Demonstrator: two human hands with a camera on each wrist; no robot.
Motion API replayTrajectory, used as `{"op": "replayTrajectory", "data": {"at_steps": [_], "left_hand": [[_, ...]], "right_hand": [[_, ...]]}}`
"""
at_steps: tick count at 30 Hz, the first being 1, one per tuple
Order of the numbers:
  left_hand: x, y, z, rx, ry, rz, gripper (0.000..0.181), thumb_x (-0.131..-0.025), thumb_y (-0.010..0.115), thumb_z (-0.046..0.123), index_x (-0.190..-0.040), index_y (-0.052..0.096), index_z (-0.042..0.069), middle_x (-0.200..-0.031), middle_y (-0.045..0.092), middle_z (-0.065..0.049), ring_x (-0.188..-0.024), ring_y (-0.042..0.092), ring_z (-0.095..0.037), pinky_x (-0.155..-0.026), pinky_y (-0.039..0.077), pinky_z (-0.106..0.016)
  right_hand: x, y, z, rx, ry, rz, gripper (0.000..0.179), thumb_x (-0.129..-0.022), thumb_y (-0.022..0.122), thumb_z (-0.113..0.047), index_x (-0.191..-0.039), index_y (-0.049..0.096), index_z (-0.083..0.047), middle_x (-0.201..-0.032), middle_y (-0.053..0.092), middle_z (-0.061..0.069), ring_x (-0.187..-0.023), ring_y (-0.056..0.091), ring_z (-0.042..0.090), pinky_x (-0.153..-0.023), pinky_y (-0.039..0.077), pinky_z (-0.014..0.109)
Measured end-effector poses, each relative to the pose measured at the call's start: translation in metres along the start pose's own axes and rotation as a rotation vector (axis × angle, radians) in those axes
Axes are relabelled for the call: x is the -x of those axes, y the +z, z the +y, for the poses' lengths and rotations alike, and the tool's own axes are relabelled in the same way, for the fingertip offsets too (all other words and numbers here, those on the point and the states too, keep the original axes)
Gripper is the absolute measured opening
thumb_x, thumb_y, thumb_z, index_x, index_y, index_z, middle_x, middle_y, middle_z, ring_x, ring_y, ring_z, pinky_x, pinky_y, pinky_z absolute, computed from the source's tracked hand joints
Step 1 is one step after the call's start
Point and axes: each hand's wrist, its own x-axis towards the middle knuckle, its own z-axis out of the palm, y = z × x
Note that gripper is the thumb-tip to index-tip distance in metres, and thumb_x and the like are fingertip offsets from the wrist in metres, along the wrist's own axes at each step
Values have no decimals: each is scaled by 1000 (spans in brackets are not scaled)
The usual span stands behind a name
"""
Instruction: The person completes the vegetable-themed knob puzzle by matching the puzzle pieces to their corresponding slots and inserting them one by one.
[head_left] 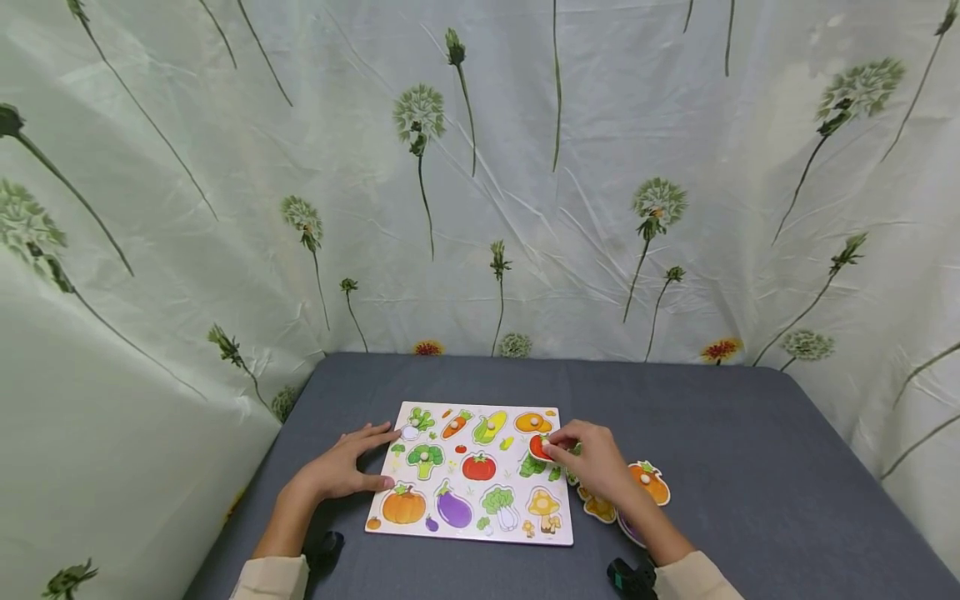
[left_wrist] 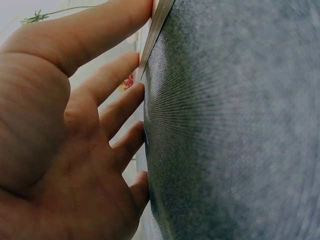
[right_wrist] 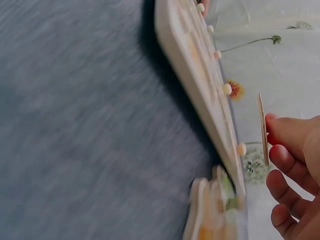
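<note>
A white peg puzzle board (head_left: 525,537) with vegetable pictures lies on the table. My left hand (head_left: 337,463) rests along its left edge, thumb and fingers spread; in the left wrist view the left hand (left_wrist: 85,130) touches the board's edge (left_wrist: 156,30). Over the board's right side, my right hand (head_left: 596,458) pinches a red vegetable puzzle piece (head_left: 537,448). The right wrist view shows this thin piece (right_wrist: 263,130) edge-on, above the board and apart from it, at the fingertips of the right hand (right_wrist: 295,165). Fingers partly hide the piece.
Right of the board lie several loose puzzle pieces, among them an orange pumpkin piece (head_left: 651,483) and a yellow-brown piece (head_left: 597,509), partly under the right forearm. A grey cloth (head_left: 735,467) covers the table. Behind hangs a flowered curtain (head_left: 562,250).
</note>
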Motion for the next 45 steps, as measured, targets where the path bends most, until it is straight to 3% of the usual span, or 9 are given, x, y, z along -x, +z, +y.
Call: {"op": "replayTrajectory", "data": {"at_steps": [12, 26, 35, 45], "left_hand": [[1, 0, -1, -9, 7, 7, 89, -79, 86, 47, -155, 50, 18, -166, 36, -17, -155, 20, -51, -121, 6, -75], [-1, 1, -1, -17, -3, -2, 89, -79, 85, 50, -155, 49, 19, -166, 35, -16, -155, 19, -50, -121, 5, -75], [-1, 2, -1, -17, -14, 3, 90, -78, 85, 50, -155, 50, 19, -166, 36, -15, -156, 19, -50, -121, 5, -75], [0, 0, 1, -8, -17, 3, 89, -78, 85, 48, -155, 49, 20, -167, 35, -16, -156, 18, -50, -121, 5, -75]], "right_hand": [[-10, 12, -21, -23, -70, -10, 7, -86, 85, -26, -88, 82, -19, -80, 65, -15, -74, 53, 4, -66, 44, 22], [-14, 34, -37, -73, -103, -50, 4, -87, 84, -23, -90, 82, -20, -82, 69, -14, -76, 58, 1, -67, 49, 20], [-16, 48, -45, -106, -138, -99, 12, -89, 82, -28, -89, 82, -16, -81, 70, -15, -76, 58, 1, -68, 49, 21], [-20, 61, -53, -83, -159, -127, 5, -88, 83, -22, -91, 83, -18, -83, 73, -10, -74, 57, 3, -66, 48, 21]]}}
